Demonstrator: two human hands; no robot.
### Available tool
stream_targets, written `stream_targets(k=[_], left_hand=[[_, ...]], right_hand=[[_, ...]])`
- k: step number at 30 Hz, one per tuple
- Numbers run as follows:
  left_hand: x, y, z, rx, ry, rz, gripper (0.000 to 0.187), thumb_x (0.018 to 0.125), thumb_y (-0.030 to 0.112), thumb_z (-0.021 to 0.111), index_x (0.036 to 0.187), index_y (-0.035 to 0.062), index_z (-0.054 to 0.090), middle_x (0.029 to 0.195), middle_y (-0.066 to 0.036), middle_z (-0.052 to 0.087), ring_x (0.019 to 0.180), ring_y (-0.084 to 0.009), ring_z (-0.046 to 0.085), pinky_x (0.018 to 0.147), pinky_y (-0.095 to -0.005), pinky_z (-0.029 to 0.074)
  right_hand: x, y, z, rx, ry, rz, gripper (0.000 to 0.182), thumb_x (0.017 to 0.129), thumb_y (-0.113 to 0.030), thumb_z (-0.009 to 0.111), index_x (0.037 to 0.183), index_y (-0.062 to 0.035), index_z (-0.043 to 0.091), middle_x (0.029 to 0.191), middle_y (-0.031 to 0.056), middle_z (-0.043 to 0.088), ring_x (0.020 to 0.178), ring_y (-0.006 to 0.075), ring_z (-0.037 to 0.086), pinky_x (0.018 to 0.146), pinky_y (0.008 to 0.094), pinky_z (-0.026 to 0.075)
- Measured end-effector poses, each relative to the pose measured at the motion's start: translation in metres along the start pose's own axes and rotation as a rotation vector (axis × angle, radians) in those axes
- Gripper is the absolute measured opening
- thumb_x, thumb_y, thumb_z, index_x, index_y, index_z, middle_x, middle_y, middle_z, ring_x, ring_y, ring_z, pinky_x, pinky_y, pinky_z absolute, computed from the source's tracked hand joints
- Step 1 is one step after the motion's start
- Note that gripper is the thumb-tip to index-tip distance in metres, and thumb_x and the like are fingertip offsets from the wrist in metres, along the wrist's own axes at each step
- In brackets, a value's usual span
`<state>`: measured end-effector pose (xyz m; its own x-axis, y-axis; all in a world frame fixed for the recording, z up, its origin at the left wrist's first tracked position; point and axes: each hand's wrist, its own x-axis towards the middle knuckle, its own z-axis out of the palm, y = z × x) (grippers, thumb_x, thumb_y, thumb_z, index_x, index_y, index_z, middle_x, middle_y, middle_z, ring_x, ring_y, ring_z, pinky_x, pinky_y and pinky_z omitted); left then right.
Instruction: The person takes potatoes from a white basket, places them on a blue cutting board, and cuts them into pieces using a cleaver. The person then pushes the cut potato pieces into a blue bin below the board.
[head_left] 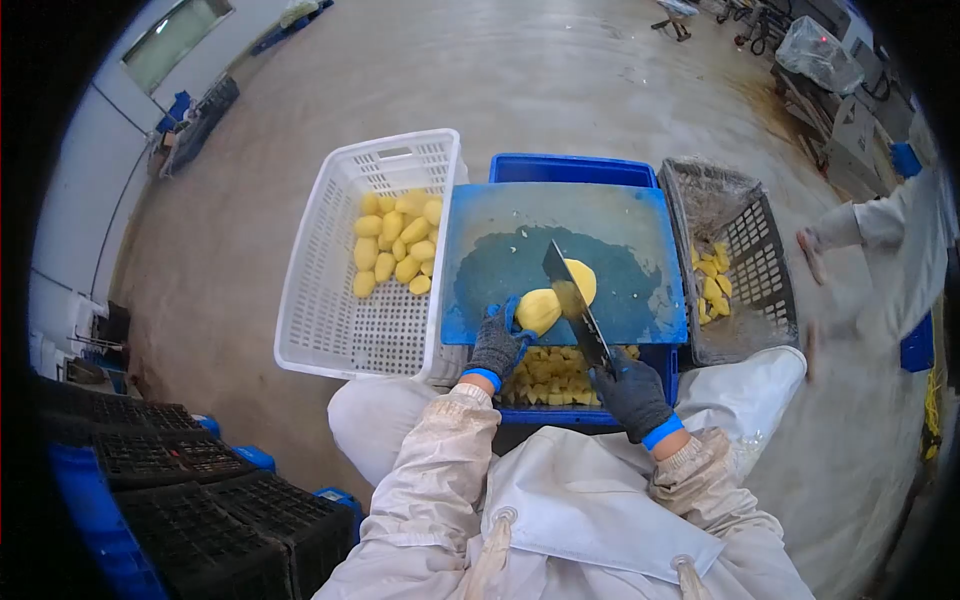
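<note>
My left hand [497,343], in a dark glove, holds a peeled yellow potato [540,308] on the blue cutting board [620,225]. In my right hand [632,393], also gloved, is a cleaver [572,300] whose blade sits in the potato, between its two halves. The board lies across a blue crate [570,168]. Cut potato pieces [555,378] fill the crate below the board's near edge.
A white basket [330,320] to the left holds several whole peeled potatoes [398,245]. A dark crate [760,290] to the right has a few potato pieces. Black and blue crates [200,500] are stacked at lower left. Another person [880,240] stands at the right on the wet concrete floor.
</note>
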<state>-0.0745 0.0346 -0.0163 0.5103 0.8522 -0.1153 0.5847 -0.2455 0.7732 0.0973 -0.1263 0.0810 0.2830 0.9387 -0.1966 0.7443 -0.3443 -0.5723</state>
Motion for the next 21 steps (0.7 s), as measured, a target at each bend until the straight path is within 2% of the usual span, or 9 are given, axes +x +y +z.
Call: stream_targets(k=[1, 3, 7, 10, 13, 19, 21], left_hand=[[0.0, -0.002, 0.003, -0.003, -0.002, -0.003, 0.07, 0.065, 0.018, 0.075, 0.126, 0.0013, 0.043, 0.106, -0.022, 0.053, 0.1, -0.0369, 0.049, 0.088, -0.0431, 0.041], [0.0, -0.004, 0.006, 0.148, 0.143, 0.133, 0.064, 0.064, 0.019, 0.076, 0.119, 0.0024, 0.049, 0.103, -0.019, 0.057, 0.096, -0.0341, 0.053, 0.086, -0.0412, 0.043], [-0.004, -0.001, 0.007, 0.153, 0.152, 0.113, 0.063, 0.066, 0.021, 0.075, 0.121, 0.0032, 0.049, 0.104, -0.019, 0.056, 0.098, -0.0345, 0.052, 0.087, -0.0415, 0.042], [-0.004, 0.0, 0.009, 0.022, 0.166, 0.061, 0.062, 0.068, 0.022, 0.073, 0.122, 0.0038, 0.049, 0.104, -0.019, 0.056, 0.099, -0.0357, 0.051, 0.087, -0.0423, 0.042], [-0.006, 0.0, 0.01, 0.1, 0.186, 0.09, 0.063, 0.066, 0.015, 0.073, 0.122, 0.0037, 0.048, 0.106, -0.021, 0.053, 0.099, -0.0371, 0.05, 0.087, -0.0421, 0.042], [0.0, -0.008, 0.013, 0.102, 0.179, 0.103, 0.063, 0.067, 0.016, 0.073, 0.123, 0.004, 0.047, 0.106, -0.021, 0.052, 0.099, -0.0376, 0.05, 0.087, -0.0429, 0.042], [-0.003, -0.011, 0.016, -0.037, 0.137, 0.034, 0.063, 0.067, 0.016, 0.073, 0.124, 0.0032, 0.046, 0.107, -0.021, 0.052, 0.099, -0.0379, 0.051, 0.088, -0.0429, 0.042]], right_hand=[[0.0, 0.0, -0.001, 0.021, -0.021, 0.032, 0.03, 0.082, -0.034, 0.055, 0.099, -0.0085, 0.054, 0.07, 0.0173, 0.061, 0.068, 0.0361, 0.061, 0.062, 0.0469, 0.047], [0.001, 0.003, 0.001, 0.005, -0.007, 0.007, 0.03, 0.083, -0.033, 0.054, 0.098, -0.0085, 0.055, 0.07, 0.0172, 0.061, 0.068, 0.036, 0.061, 0.062, 0.0466, 0.047], [0.003, -0.002, 0.001, -0.03, -0.017, -0.025, 0.03, 0.083, -0.033, 0.053, 0.097, -0.0061, 0.055, 0.07, 0.0181, 0.061, 0.067, 0.0356, 0.061, 0.061, 0.0455, 0.048], [0.004, -0.008, 0.001, -0.097, -0.042, -0.017, 0.03, 0.084, -0.031, 0.051, 0.094, -0.0035, 0.054, 0.071, 0.0195, 0.061, 0.068, 0.0365, 0.061, 0.063, 0.0467, 0.048], [0.016, 0.005, 0.028, -0.136, -0.103, 0.049, 0.029, 0.084, -0.03, 0.05, 0.091, -0.0026, 0.054, 0.071, 0.0203, 0.061, 0.069, 0.0373, 0.061, 0.064, 0.0477, 0.048], [0.015, -0.002, 0.03, -0.113, -0.007, -0.042, 0.031, 0.085, -0.032, 0.048, 0.092, -0.0023, 0.052, 0.07, 0.0203, 0.061, 0.067, 0.0377, 0.061, 0.062, 0.0484, 0.048], [0.002, -0.011, 0.015, -0.1, 0.0, -0.072, 0.031, 0.085, -0.032, 0.048, 0.092, -0.0022, 0.052, 0.07, 0.0203, 0.061, 0.066, 0.0374, 0.061, 0.061, 0.0483, 0.048]])
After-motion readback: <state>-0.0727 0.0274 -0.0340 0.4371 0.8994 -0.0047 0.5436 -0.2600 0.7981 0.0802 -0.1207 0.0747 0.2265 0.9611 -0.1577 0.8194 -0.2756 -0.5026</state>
